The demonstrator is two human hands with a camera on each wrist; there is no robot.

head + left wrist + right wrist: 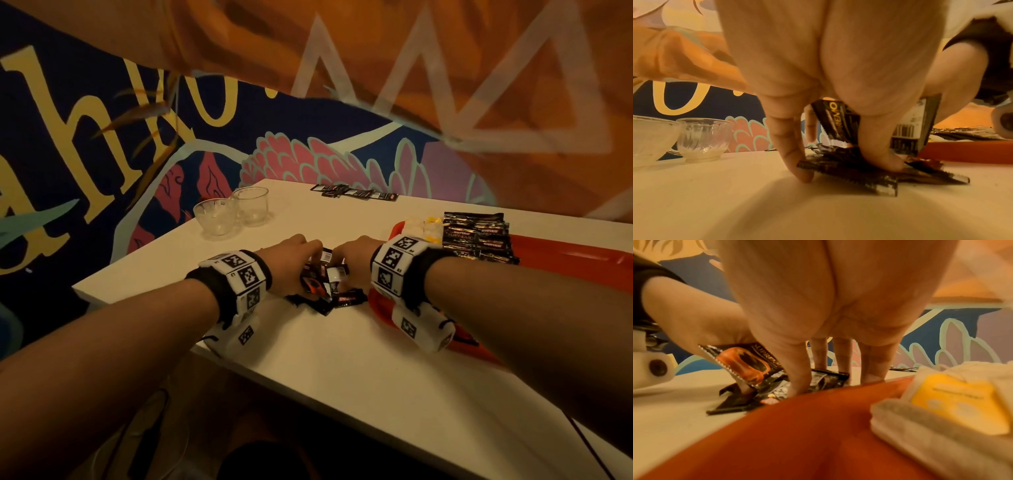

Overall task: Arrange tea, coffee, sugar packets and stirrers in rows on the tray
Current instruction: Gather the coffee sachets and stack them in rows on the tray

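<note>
left hand: we've got it down on the pile of dark coffee sachets, fingers pointing down. In the left wrist view one fingertip touches the table at the pile's edge and another presses the flat sachets, with one sachet tilted up behind the fingers. Looks like a pinch on that one, but we can't tell for sure.

right hand: right beside the left one, on the same pile. Fingers are straight and pointed down, tips pressing on the sachets.

orange-print sachet: stands tilted up off the pile in the right wrist view, held at its top edge in the left hand.

pile location: on the white table, just left of the red tray, touching or nearly touching its near-left corner.

on the tray: a row of dark coffee sachets already laid overlapping, and next to them on the left, white tea bags with yellow tags.

further out: two empty glass bowls side by side at the far left of the table, and a few more dark sachets along the far edge.

backdrop: a painted mural wall with big yellow letters.
</note>
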